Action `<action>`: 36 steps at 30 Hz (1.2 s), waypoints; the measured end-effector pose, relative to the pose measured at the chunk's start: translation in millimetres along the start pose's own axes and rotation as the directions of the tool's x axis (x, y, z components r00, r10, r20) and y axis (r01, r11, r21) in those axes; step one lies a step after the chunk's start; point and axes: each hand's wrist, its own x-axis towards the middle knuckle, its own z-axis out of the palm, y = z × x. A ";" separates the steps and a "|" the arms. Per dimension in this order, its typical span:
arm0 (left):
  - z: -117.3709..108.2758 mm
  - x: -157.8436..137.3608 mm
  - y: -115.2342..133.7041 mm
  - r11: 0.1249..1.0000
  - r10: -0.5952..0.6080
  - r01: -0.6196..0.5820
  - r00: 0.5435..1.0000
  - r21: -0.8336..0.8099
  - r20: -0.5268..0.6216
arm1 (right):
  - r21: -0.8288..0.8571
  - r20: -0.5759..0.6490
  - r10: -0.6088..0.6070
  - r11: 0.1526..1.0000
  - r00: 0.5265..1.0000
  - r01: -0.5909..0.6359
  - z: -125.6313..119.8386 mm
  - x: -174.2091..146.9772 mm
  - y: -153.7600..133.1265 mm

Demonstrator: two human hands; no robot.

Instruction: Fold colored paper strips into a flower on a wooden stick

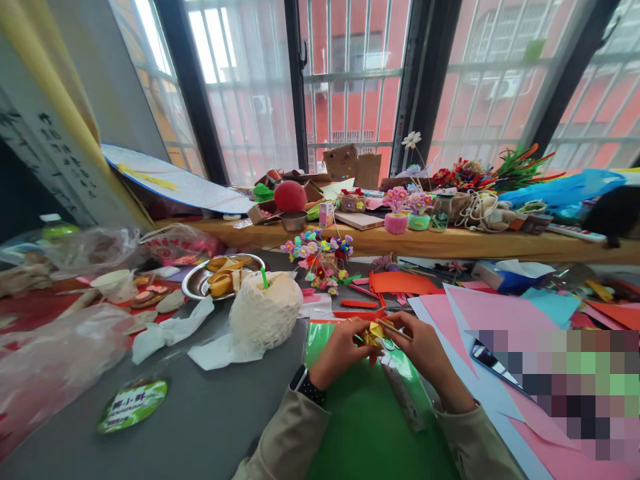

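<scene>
Over a green board (365, 413), my left hand (343, 350) has its fingers closed on a small yellow folded paper piece (373, 333), perhaps a paper flower. My right hand (423, 350) pinches a thin wooden stick (395, 329), whose tip meets the yellow piece. Some orange-red material shows around the piece, partly hidden by my fingers. Just below it are what look like white scissor handles (389, 344). A clear ruler (404, 393) lies slantwise on the board beneath my hands.
To the left stand a netted coconut (267, 313) with a green straw and a steel bowl (189, 283) of banana peels. Pink paper sheets (500, 310) and a phone (500, 365) lie at right. Orange paper (405, 283) and craft flowers (320, 257) sit behind, before a crowded windowsill (450, 248).
</scene>
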 end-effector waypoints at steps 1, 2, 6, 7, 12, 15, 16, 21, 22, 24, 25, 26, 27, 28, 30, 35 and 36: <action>0.1 0.1 -0.3 1.000 -0.001 0.001 1.000 -0.001 -0.002 | -0.001 -0.003 0.005 1.000 1.000 -0.005 0.0 0.2 0.5; 0.1 0.1 -0.4 1.000 -0.002 0.002 1.000 -0.002 -0.003 | 0.008 -0.002 0.007 1.000 1.000 -0.007 0.0 0.6 1.5; -0.1 0.2 0.2 1.000 -0.006 0.006 1.000 0.002 0.001 | 0.092 0.027 -0.010 0.996 1.000 0.007 -0.4 2.3 6.4; -0.1 0.2 0.6 1.000 -0.004 0.004 1.000 0.008 0.002 | 0.106 0.026 -0.011 0.994 1.000 0.008 -0.4 2.5 7.0; 0.5 0.3 2.1 0.999 0.013 -0.014 1.000 0.034 0.007 | 0.106 0.010 0.007 0.994 1.000 -0.008 -0.6 2.2 5.0; 1.5 0.1 2.1 0.999 0.027 -0.027 1.000 0.028 0.003 | 0.094 0.002 0.014 0.995 1.000 -0.014 -0.7 1.6 2.6; 1.8 0.1 2.2 0.999 0.029 -0.029 1.000 0.026 0.000 | 0.090 -0.006 0.016 0.996 1.000 -0.015 -0.6 1.4 1.9; 2.9 -0.2 2.9 0.998 0.022 -0.020 0.999 0.056 -0.027 | -0.001 -0.051 -0.016 1.000 0.999 0.016 2.3 0.8 -0.8; 2.9 -0.1 3.0 0.998 0.020 -0.018 0.999 0.060 -0.029 | -0.030 -0.062 -0.028 0.999 0.998 0.026 3.2 0.6 -1.2; 3.1 0.0 3.0 0.998 0.014 -0.012 0.999 0.055 -0.037 | -0.087 -0.082 -0.052 0.995 0.995 0.045 5.3 0.0 -1.8; 3.2 0.2 2.9 0.999 0.010 -0.008 0.999 0.048 -0.042 | -0.118 -0.091 -0.067 0.991 0.994 0.056 6.4 -0.5 -2.1; 3.4 0.4 2.8 0.999 0.005 -0.003 0.999 0.040 -0.051 | -0.146 -0.101 -0.081 0.987 0.992 0.065 7.6 -0.9 -2.2; 3.5 0.7 2.7 1.000 -0.001 0.003 0.998 0.030 -0.060 | -0.167 -0.109 -0.093 0.983 0.990 0.074 8.8 -1.3 -2.2; 3.8 1.1 2.5 1.000 -0.009 0.010 0.997 0.017 -0.070 | -0.177 -0.118 -0.103 0.981 0.988 0.081 9.9 -1.6 -2.1; 4.4 1.8 2.1 1.000 -0.024 0.023 0.996 -0.011 -0.087 | -0.166 -0.146 -0.116 0.982 0.982 0.091 11.8 -2.0 -1.4; 7.1 2.1 -0.5 0.997 -0.006 0.016 0.993 0.080 -0.119 | -0.085 -0.168 -0.087 0.994 0.982 0.073 12.5 -0.8 2.7; 7.7 1.8 -1.1 0.993 0.011 0.004 0.992 0.118 -0.123 | -0.079 -0.157 -0.079 0.995 0.984 0.067 12.1 -0.4 3.8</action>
